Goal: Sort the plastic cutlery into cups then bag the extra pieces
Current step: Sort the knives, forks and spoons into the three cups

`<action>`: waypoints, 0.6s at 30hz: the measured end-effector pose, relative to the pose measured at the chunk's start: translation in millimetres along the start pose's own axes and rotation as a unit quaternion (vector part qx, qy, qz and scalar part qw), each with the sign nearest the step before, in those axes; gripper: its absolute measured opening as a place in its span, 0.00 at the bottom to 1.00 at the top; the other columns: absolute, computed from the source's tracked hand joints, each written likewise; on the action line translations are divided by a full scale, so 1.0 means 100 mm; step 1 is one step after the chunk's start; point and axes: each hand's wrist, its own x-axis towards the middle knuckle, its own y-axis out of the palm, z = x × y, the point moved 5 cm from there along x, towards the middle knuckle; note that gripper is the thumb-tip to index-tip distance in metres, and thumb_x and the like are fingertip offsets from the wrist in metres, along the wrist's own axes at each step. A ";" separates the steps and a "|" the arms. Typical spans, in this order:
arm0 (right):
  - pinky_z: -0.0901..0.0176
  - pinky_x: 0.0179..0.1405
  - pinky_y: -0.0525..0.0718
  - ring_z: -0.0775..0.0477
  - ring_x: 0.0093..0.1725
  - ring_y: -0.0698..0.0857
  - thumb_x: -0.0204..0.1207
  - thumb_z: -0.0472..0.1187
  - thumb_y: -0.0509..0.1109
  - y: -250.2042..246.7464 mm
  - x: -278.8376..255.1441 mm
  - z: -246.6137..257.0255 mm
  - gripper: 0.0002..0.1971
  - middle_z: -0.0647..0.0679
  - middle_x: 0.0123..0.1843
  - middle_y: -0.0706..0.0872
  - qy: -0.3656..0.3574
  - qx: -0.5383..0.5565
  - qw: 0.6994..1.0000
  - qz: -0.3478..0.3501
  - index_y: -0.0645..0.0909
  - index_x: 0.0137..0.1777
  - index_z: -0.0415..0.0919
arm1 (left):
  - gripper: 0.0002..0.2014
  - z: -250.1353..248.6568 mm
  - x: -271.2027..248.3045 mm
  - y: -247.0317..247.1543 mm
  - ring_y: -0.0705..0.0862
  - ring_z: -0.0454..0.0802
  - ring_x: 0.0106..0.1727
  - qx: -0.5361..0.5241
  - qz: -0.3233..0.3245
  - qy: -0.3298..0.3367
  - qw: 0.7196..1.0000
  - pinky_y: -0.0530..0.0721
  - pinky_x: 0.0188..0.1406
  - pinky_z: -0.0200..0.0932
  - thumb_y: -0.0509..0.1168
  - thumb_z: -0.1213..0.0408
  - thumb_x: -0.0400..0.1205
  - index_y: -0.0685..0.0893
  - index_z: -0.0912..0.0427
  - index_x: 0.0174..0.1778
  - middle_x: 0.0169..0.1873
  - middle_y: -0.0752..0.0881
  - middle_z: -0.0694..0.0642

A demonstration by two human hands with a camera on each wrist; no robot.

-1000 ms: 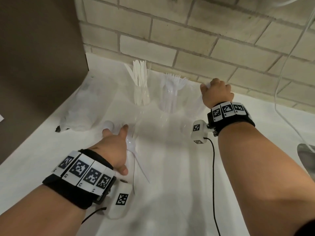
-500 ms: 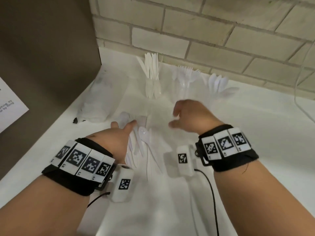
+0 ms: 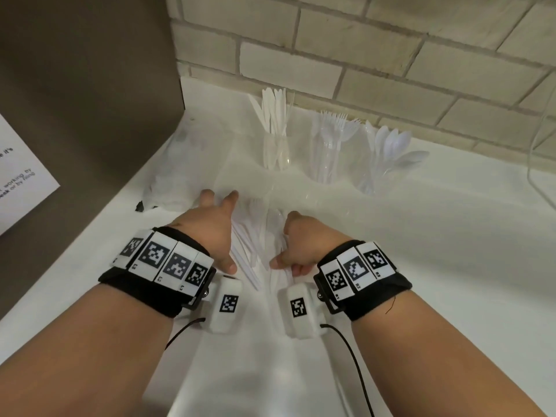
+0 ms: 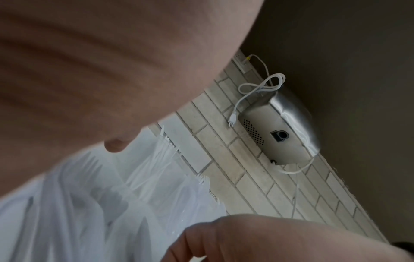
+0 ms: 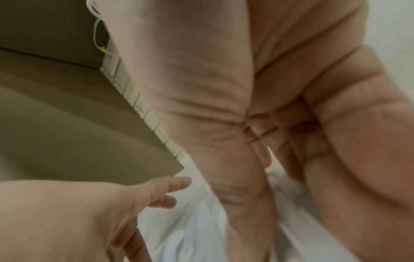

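Loose cutlery (image 3: 255,233) lies in a small heap on the white counter (image 3: 421,251), between my two hands. Half a second ago my right hand (image 3: 304,245) was raised in mid-air over the counter; now it is down at the right edge of the heap, fingers curled, thumb pointing left. Whether it grips any piece I cannot tell: the head view hides the fingertips and the wrist view is filled by my palm. My left hand (image 3: 210,233) sits much where it was, fingers spread and straight, laid at the left side of the heap. A second ago the right hand was far off at the spoon cup.

Far side, against the brick wall (image 3: 391,70), three clear cups in a row: knives (image 3: 275,127) left, forks (image 3: 334,133) middle, spoons (image 3: 388,149) right, all standing handle-down. Clear plastic bag (image 3: 174,176) lies crumpled at far left, near the brown panel (image 3: 75,100). A printed sheet (image 3: 21,182) is stuck to that panel. White cable (image 3: 538,145) hangs at far right. Left wrist view shows a metal appliance (image 4: 280,131) on the wall.
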 end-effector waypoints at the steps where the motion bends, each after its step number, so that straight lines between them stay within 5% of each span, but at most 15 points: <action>1: 0.41 0.42 0.91 0.39 0.40 0.92 0.68 0.41 0.80 -0.01 0.01 -0.01 0.33 0.37 0.40 0.90 0.005 0.004 1.000 -0.007 0.63 0.66 0.37 | 0.69 0.01 0.02 -0.03 0.78 0.63 0.69 0.006 0.000 -0.007 1.000 0.82 0.63 0.59 0.86 0.56 0.55 0.40 0.40 0.81 0.80 0.44 0.56; 3: 0.41 0.43 0.91 0.39 0.40 0.92 0.70 0.42 0.79 -0.02 0.05 -0.03 0.32 0.37 0.39 0.90 0.013 0.011 1.000 -0.016 0.65 0.66 0.35 | 0.68 0.02 0.08 -0.07 0.74 0.64 0.73 0.017 0.004 -0.008 1.000 0.81 0.65 0.60 0.86 0.55 0.55 0.42 0.41 0.82 0.82 0.43 0.56; 5: 0.42 0.45 0.91 0.39 0.42 0.91 0.71 0.43 0.78 -0.03 0.08 0.00 0.31 0.37 0.42 0.90 0.006 0.008 0.999 -0.035 0.65 0.67 0.34 | 0.64 0.00 0.13 -0.10 0.74 0.61 0.73 0.034 0.003 0.012 0.999 0.81 0.65 0.58 0.85 0.55 0.56 0.50 0.47 0.82 0.81 0.53 0.57; 8: 0.52 0.54 0.85 0.39 0.52 0.87 0.75 0.47 0.73 -0.06 0.07 0.11 0.29 0.38 0.54 0.87 -0.046 -0.031 0.996 -0.075 0.67 0.71 0.36 | 0.53 -0.08 0.16 -0.11 0.78 0.59 0.66 0.048 0.005 0.039 0.998 0.84 0.60 0.57 0.85 0.54 0.53 0.67 0.53 0.73 0.68 0.69 0.55; 10: 0.60 0.51 0.80 0.41 0.53 0.85 0.78 0.49 0.69 -0.07 0.01 0.20 0.22 0.42 0.55 0.86 -0.079 -0.049 0.993 -0.068 0.73 0.67 0.38 | 0.49 -0.13 0.19 -0.11 0.79 0.58 0.61 0.043 0.000 0.043 0.998 0.86 0.53 0.57 0.84 0.52 0.48 0.71 0.52 0.65 0.58 0.72 0.52; 12: 0.73 0.33 0.75 0.48 0.41 0.82 0.80 0.52 0.66 -0.05 -0.01 0.25 0.14 0.50 0.39 0.82 -0.083 -0.054 0.994 -0.053 0.76 0.45 0.40 | 0.49 -0.17 0.19 -0.12 0.80 0.60 0.59 0.040 -0.018 0.055 0.998 0.87 0.51 0.56 0.83 0.54 0.48 0.69 0.51 0.65 0.56 0.73 0.53; 13: 0.73 0.27 0.72 0.49 0.36 0.80 0.80 0.55 0.66 -0.06 0.00 0.29 0.18 0.52 0.32 0.78 -0.078 -0.056 0.994 -0.053 0.75 0.37 0.41 | 0.51 -0.18 0.19 -0.11 0.81 0.61 0.58 0.035 -0.025 0.059 0.997 0.86 0.52 0.56 0.83 0.56 0.51 0.66 0.51 0.70 0.58 0.72 0.56; 16: 0.70 0.26 0.65 0.49 0.42 0.76 0.82 0.56 0.61 -0.06 -0.01 0.41 0.18 0.51 0.30 0.70 -0.068 -0.097 0.993 -0.021 0.79 0.46 0.40 | 0.60 -0.21 0.19 -0.08 0.82 0.59 0.51 0.011 -0.019 0.077 0.997 0.84 0.50 0.47 0.82 0.66 0.60 0.50 0.40 0.81 0.63 0.69 0.61; 18: 0.72 0.26 0.65 0.51 0.38 0.76 0.83 0.52 0.61 -0.12 -0.03 0.47 0.16 0.52 0.29 0.70 -0.079 -0.116 0.990 -0.017 0.76 0.38 0.45 | 0.61 -0.25 0.18 -0.08 0.78 0.54 0.43 0.023 -0.013 0.095 0.995 0.80 0.43 0.42 0.82 0.67 0.62 0.48 0.36 0.82 0.64 0.67 0.61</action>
